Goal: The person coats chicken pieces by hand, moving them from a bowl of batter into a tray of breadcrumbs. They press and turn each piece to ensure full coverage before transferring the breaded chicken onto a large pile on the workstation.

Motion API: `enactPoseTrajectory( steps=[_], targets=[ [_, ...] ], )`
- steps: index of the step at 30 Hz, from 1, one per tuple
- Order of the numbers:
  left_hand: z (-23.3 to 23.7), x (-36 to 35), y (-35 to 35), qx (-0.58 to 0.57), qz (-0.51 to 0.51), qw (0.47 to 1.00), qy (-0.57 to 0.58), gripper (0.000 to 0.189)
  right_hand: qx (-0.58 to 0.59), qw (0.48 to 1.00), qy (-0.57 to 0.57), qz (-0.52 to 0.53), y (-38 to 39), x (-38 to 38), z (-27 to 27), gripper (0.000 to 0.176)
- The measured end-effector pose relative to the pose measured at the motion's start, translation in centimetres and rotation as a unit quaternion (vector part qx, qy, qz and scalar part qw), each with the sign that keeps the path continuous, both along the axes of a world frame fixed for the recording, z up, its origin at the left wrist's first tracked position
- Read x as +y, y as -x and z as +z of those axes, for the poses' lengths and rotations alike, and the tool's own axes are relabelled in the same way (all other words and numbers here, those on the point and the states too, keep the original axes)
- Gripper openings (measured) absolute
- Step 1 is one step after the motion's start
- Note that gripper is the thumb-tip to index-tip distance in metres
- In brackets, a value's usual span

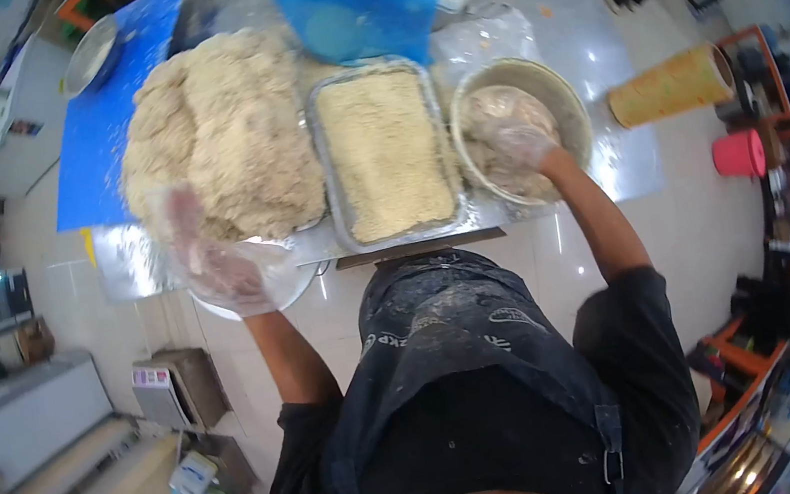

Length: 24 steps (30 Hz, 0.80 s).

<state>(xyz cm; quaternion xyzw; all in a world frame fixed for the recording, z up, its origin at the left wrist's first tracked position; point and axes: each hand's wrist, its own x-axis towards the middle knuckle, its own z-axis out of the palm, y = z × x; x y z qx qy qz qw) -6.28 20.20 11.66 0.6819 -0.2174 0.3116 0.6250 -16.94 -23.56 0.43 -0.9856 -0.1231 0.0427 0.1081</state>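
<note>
Lengthwise forward, tray (402, 238), bucket (571, 103) mouth-up

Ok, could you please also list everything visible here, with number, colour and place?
Table: 1, silver, centre
Crumb-coated pile: 1, beige, table's left
Tray: 1, silver, mid-table
Crumbs: one layer, pale yellow, in tray
Bucket: 1, off-white, right of tray
Wet mass: 1, pinkish-beige, in bucket
Mat: 1, blue, at pile's left
Plastic sheet: 1, blue, behind tray
Bag: 1, clear, behind bucket
Roll: 1, yellow, right of bucket
Bowl: 1, grey, far-left table corner
Bin: 1, pink, right background
Scale-like device: 1, whitish, lower left
Others: too blurred or small to count
Apron: 1, dark, on person
Left hand: 1, clear-gloved, by pile
Right hand: 1, clear-gloved, in bucket
</note>
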Motion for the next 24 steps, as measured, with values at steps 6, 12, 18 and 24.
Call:
enactPoseTrajectory(
  steps=[6,12,18,24],
  targets=[
    [-3.0,-7.8,5.6,0.151,-0.144,0.896,-0.391,0.036,0.118,0.961,0.134,-0.212,2.2,-3.3,0.9,0.035],
    [-13.4,-14.7,4.5,0.215,-0.197,0.727,-0.622,0.052,0.059,0.979,0.192,-0.034,1.8,-4.4,-4.1,0.028],
    [-11.2,-13.5,2.9,0.231,-0.201,0.803,-0.511,0.027,-0.021,0.989,0.118,-0.087,4.1,-5.6,-3.7,0.036],
    [-2.8,-9.4,-2.2,0.039,-0.066,0.786,-0.614,0.016,0.022,0.988,0.112,-0.104,5.1,-6.3,-4.5,0.038]
  ],
)
